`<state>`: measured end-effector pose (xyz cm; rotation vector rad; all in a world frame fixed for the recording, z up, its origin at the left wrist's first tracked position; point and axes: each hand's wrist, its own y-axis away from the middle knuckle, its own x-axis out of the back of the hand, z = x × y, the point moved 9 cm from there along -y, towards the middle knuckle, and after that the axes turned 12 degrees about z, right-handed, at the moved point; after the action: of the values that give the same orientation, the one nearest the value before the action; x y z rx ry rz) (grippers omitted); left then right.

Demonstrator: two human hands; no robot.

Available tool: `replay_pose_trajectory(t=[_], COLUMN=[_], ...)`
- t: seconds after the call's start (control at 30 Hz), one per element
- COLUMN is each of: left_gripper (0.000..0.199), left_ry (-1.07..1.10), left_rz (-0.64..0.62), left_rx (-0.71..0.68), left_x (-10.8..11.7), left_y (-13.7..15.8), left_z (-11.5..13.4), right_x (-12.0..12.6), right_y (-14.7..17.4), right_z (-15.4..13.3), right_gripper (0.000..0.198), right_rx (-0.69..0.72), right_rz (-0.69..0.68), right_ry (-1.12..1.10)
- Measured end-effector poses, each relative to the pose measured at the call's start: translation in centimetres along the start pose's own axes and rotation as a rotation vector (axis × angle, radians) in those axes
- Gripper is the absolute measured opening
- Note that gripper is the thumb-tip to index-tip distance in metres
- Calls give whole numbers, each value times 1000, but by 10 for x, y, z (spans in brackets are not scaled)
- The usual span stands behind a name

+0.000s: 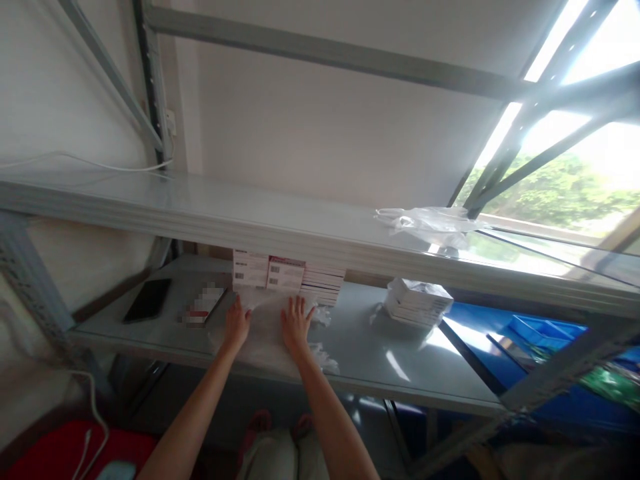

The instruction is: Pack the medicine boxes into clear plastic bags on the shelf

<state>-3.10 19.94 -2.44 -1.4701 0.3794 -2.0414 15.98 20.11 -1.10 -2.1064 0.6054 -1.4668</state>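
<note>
A clear plastic bag (267, 330) lies spread on the lower grey shelf (360, 347), in front of several stacked small boxes (285, 275) with printed labels and barcodes. My left hand (237, 325) rests at the bag's left side, fingers stretched forward. On its right side my right hand (297, 325) lies flat with the fingers spread. Crumpled bag handles (325, 360) stick out to the right of that hand. Neither hand is closed round anything.
Further right on this shelf stands a plastic-wrapped bundle of boxes (419, 302). A black phone (148, 300) and a second flat item (204, 307) lie at the left. The upper shelf (260, 217) overhangs the boxes and carries another plastic bag (430, 223). Blue trays (545, 330) sit beyond the right end.
</note>
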Motion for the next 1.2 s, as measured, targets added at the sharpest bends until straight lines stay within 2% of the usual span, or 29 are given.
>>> replay_pose_trajectory(t=[0.1, 0.17, 0.27, 0.37, 0.47, 0.53, 0.67, 0.83, 0.97, 1.1, 1.2], left_gripper=[61, 64, 64, 67, 73, 72, 50, 40, 42, 49, 53], left_ry=[-98, -155, -196, -211, -211, -212, -213, -22, 24, -145, -173], left_rz=[25, 27, -14, -67, -103, -111, -75, -89, -41, 42, 181], left_rx=[82, 120, 107, 103, 119, 117, 58, 16, 6, 28, -2], left_x=[14, 23, 30, 35, 43, 48, 52, 30, 31, 63, 89], left_y=[6, 13, 21, 25, 30, 35, 43, 43, 42, 48, 43], left_z=[-10, -15, -14, -11, -10, -11, -15, -24, -27, -21, 1], right_x=[18, 18, 2, -28, -59, -72, -82, -86, -77, -43, -21], right_y=[-19, -32, -43, -48, -48, -49, -53, -58, -55, -52, -45], right_z=[-20, -49, -97, -125, -127, -122, -112, -107, -113, -110, -106], right_gripper=[38, 35, 33, 40, 46, 45, 34, 24, 32, 39, 42], right_rx=[83, 217, 436, 516, 464, 415, 289, 155, 194, 197, 253], right_rz=[49, 16, -68, -178, -270, -276, -231, -182, -128, 16, 76], right_ry=[2, -30, -133, -213, -219, -220, -266, -365, -401, -398, -361])
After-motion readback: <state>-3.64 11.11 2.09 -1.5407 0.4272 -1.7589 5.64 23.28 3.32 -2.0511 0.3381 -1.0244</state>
